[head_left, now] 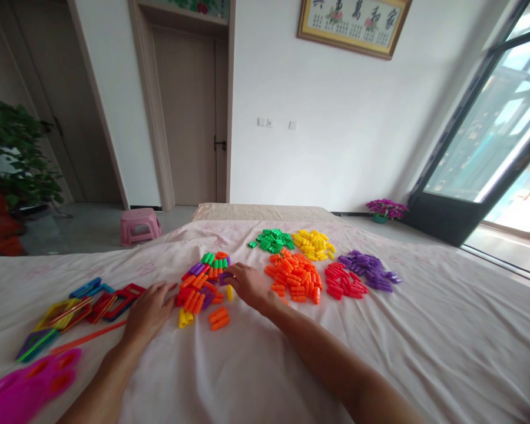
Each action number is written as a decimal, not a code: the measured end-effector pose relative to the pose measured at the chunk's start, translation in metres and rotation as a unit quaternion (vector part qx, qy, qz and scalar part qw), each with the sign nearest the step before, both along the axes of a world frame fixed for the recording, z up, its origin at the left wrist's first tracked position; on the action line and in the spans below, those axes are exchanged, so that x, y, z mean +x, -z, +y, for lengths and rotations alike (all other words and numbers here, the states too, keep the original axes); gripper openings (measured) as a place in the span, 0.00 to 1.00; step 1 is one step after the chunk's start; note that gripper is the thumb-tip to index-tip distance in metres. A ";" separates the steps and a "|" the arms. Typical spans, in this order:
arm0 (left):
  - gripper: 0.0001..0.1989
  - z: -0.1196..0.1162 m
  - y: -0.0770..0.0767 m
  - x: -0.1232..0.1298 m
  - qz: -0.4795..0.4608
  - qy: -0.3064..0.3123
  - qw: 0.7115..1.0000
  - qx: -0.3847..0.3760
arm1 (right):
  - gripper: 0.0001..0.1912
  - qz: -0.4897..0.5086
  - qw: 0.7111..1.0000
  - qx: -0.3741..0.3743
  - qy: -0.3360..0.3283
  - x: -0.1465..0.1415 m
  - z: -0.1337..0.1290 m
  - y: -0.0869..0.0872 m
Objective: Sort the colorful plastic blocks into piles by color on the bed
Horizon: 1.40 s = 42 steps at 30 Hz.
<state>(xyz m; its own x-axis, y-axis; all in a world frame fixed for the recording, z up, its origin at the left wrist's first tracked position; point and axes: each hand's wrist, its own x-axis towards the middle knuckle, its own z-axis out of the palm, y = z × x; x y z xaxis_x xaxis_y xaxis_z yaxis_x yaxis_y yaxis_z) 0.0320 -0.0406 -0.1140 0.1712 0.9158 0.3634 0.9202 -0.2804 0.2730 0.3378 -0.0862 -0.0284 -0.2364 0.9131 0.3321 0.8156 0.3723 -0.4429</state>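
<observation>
A mixed pile of small plastic pieces (197, 292) in several colours lies on the cloth between my hands. My right hand (248, 285) reaches to the pile's right side, its fingers closed together at a purple piece (223, 278). Just left of the pile rests my left hand (152, 309), fingers apart, holding nothing. A yellow piece (229, 292) lies under my right fingers. Sorted heaps lie to the right: green (274, 240), yellow (313, 244), orange (294, 275), red (344, 281) and purple (371, 270). A few orange pieces (219, 318) sit nearer to me.
Coloured flat frames (70, 312) lie left of my left hand, with a thin orange stick (90, 337) beside them. A pink object (30, 386) is at the lower left. The wrinkled cloth (265, 365) covers the surface. A pink stool (140, 225) stands beyond it.
</observation>
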 end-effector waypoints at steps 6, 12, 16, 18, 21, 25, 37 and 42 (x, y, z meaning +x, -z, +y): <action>0.25 0.006 0.006 -0.005 -0.001 0.013 1.000 -0.002 | 0.10 0.137 0.980 0.093 0.109 0.082 -0.020 -0.020; 0.26 0.006 0.007 -0.004 0.007 0.003 1.000 0.002 | 0.15 0.118 0.923 0.100 0.352 0.206 -0.039 -0.029; 0.25 0.006 0.005 -0.004 0.008 -0.001 1.000 -0.002 | 0.17 0.066 0.873 0.075 0.478 0.287 -0.057 -0.023; 0.26 0.006 0.004 -0.004 0.012 -0.001 1.000 -0.006 | 0.17 0.039 0.853 0.054 0.517 0.320 -0.068 -0.021; 0.26 0.006 0.005 -0.004 0.014 -0.001 1.000 -0.008 | 0.18 0.041 0.820 0.050 0.569 0.349 -0.077 -0.021; 0.27 0.006 0.005 -0.004 0.012 0.003 1.000 -0.002 | 0.18 0.079 0.844 0.115 0.519 0.329 -0.069 -0.024; 0.25 0.000 -0.001 -0.001 0.007 0.002 1.000 -0.011 | 0.14 0.025 0.999 -0.024 0.033 0.065 -0.045 -0.013; 0.24 -0.001 -0.001 0.000 0.002 0.002 1.000 -0.005 | 0.19 -0.047 0.996 -0.068 0.025 0.012 -0.038 -0.005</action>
